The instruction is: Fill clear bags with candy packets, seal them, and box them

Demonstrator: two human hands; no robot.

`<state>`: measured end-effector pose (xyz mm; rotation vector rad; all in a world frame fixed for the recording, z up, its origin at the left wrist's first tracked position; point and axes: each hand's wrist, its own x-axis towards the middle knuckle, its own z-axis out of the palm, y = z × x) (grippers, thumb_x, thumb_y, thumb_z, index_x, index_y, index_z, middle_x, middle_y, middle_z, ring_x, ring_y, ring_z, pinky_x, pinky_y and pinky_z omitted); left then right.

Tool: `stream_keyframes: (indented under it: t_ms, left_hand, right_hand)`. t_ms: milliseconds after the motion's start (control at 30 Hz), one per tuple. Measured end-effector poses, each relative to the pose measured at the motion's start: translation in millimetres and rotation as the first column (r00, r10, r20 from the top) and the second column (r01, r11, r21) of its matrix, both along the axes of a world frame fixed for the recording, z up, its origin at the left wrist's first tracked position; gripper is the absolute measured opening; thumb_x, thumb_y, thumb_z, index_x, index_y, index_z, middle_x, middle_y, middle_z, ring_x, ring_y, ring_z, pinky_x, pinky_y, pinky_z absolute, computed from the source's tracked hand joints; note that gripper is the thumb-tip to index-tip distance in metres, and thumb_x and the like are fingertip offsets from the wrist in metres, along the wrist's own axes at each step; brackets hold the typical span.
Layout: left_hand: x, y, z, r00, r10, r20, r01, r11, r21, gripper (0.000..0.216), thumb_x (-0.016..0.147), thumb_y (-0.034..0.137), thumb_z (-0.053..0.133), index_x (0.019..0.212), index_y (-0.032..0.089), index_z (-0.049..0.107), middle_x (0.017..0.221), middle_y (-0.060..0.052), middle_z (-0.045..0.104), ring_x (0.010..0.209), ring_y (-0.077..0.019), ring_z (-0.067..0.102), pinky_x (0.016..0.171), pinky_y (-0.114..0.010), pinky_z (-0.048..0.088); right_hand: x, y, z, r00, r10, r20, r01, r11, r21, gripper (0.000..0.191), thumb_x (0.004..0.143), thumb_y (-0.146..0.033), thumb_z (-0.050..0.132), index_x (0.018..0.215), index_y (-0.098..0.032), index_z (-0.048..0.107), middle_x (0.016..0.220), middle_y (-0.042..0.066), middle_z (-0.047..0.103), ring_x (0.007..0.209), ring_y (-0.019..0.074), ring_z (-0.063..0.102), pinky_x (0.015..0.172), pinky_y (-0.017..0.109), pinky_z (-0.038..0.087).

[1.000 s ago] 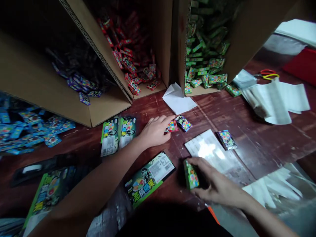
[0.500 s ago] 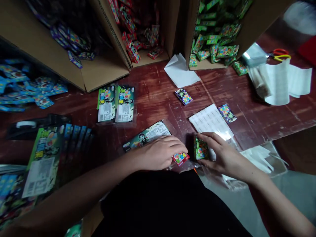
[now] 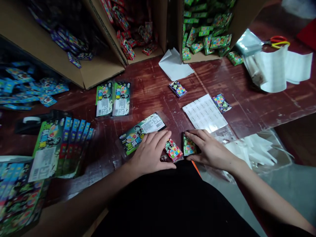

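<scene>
My left hand (image 3: 152, 152) is open beside a small red candy box (image 3: 173, 150), its fingers stretched above the box's left end and its thumb apart below. It overlaps the corner of a dark green printed pack (image 3: 134, 135) with a white label. In my right hand (image 3: 209, 148) is a small green candy box (image 3: 189, 146), gripped by its ends between fingers and thumb at the table's near edge. The two boxes lie close together with a narrow gap. Behind them rests a white sticker sheet (image 3: 203, 112).
Cardboard boxes at the back hold purple (image 3: 74, 44), red (image 3: 127, 46) and green candy boxes (image 3: 207, 36); blue ones (image 3: 27, 85) lie at left. Finished-looking packs (image 3: 120, 98) and fanned packs (image 3: 46, 154) lie left. Scissors (image 3: 277, 42) and a plastic bag of paper scraps (image 3: 259, 149) are at right.
My left hand has drawn back leftward and opened from the red candy box, which now shows more fully. My right hand has brought the green candy box closer to it. The view has shifted slightly.
</scene>
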<state>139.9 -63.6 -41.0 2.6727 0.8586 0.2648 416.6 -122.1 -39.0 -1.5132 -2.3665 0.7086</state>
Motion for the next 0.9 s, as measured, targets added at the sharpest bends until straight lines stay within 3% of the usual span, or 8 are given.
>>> stream_keyframes:
  t_ms: [100, 200, 300, 500, 600, 667, 767, 900]
  left_hand:
    - [4, -11, -1.5, 0.994, 0.109, -0.023, -0.110, 0.993, -0.047, 0.115, 0.072, 0.071, 0.076, 0.155, 0.009, 0.027, 0.141, -0.022, 0.054, 0.125, -0.0385, 0.052, 0.108, -0.053, 0.040]
    - [8, -13, -2.8, 0.994, 0.107, -0.003, -0.107, 0.990, -0.093, 0.107, 0.080, 0.051, 0.077, 0.159, 0.012, 0.015, 0.143, -0.020, 0.053, 0.128, -0.0360, 0.051, 0.109, -0.051, 0.041]
    - [7, -10, -4.6, 0.996, 0.084, 0.022, -0.080, 0.985, -0.156, 0.124, 0.076, 0.049, 0.082, 0.161, 0.020, -0.004, 0.150, -0.019, 0.047, 0.133, -0.0363, 0.049, 0.112, -0.052, 0.040]
    - [2, -18, -8.3, 0.992, 0.127, 0.019, -0.122, 0.980, -0.157, 0.147, 0.065, 0.054, 0.090, 0.159, 0.022, -0.018, 0.159, -0.023, 0.034, 0.143, -0.0404, 0.040, 0.115, -0.053, 0.039]
    - [-3, -12, 5.7, 0.993, 0.113, 0.046, -0.110, 0.992, -0.057, 0.144, 0.062, 0.066, 0.086, 0.161, 0.024, -0.009, 0.162, -0.022, 0.029, 0.147, -0.0411, 0.034, 0.118, -0.054, 0.034]
    - [-8, 4, 17.0, 0.972, 0.228, 0.056, -0.229, 0.973, 0.010, 0.136, 0.063, 0.074, 0.080, 0.162, 0.024, 0.002, 0.163, -0.020, 0.027, 0.147, -0.0417, 0.032, 0.120, -0.057, 0.029]
    - [-19, 36, 22.5, 0.907, 0.417, -0.052, -0.417, 0.909, -0.001, 0.133, 0.061, 0.072, 0.083, 0.160, 0.016, 0.013, 0.158, -0.024, 0.035, 0.144, -0.0444, 0.035, 0.118, -0.061, 0.028]
    - [-36, 55, 12.2, 0.919, 0.333, -0.213, -0.352, 0.934, -0.058, 0.109, 0.068, 0.055, 0.083, 0.155, 0.017, 0.028, 0.146, -0.018, 0.049, 0.132, -0.0402, 0.047, 0.113, -0.057, 0.034]
  right_hand:
    - [-7, 9, -5.1, 0.994, 0.099, -0.049, -0.098, 0.995, 0.011, 0.091, 0.086, -0.051, 0.075, 0.157, -0.015, 0.031, 0.143, 0.019, 0.051, 0.126, 0.0344, 0.049, 0.107, 0.052, 0.047]
    - [-13, 18, -10.4, 0.984, 0.167, -0.068, -0.166, 0.986, 0.020, 0.104, 0.086, -0.054, 0.074, 0.163, -0.020, 0.014, 0.141, 0.018, 0.053, 0.121, 0.0348, 0.050, 0.102, 0.054, 0.047]
    - [-16, 23, -17.3, 0.977, 0.185, -0.106, -0.181, 0.983, 0.043, 0.115, 0.082, -0.061, 0.075, 0.164, -0.023, 0.004, 0.143, 0.016, 0.054, 0.117, 0.0347, 0.050, 0.098, 0.054, 0.046]
    - [-29, 23, -29.3, 0.974, 0.168, -0.151, -0.151, 0.982, 0.117, 0.108, 0.082, -0.061, 0.075, 0.163, -0.026, 0.014, 0.142, 0.011, 0.058, 0.114, 0.0329, 0.047, 0.097, 0.051, 0.042]
    - [-31, 20, -22.6, 0.956, 0.244, -0.163, -0.211, 0.958, 0.194, 0.097, 0.083, -0.054, 0.074, 0.162, -0.033, 0.020, 0.138, 0.005, 0.062, 0.112, 0.0316, 0.047, 0.101, 0.053, 0.037]
    - [-26, 22, -11.6, 0.953, 0.247, -0.174, -0.199, 0.947, 0.253, 0.093, 0.083, -0.053, 0.074, 0.160, -0.034, 0.025, 0.139, 0.004, 0.062, 0.111, 0.0309, 0.048, 0.101, 0.052, 0.037]
    - [-9, 41, 7.0, 0.978, 0.120, -0.168, -0.049, 0.924, 0.378, 0.094, 0.082, -0.055, 0.076, 0.159, -0.031, 0.028, 0.134, 0.007, 0.064, 0.108, 0.0307, 0.049, 0.096, 0.048, 0.041]
    - [5, 82, 16.9, 0.997, -0.076, -0.032, 0.082, 0.864, 0.497, 0.092, 0.083, -0.061, 0.072, 0.159, -0.028, 0.030, 0.132, 0.011, 0.063, 0.104, 0.0345, 0.052, 0.093, 0.053, 0.040]
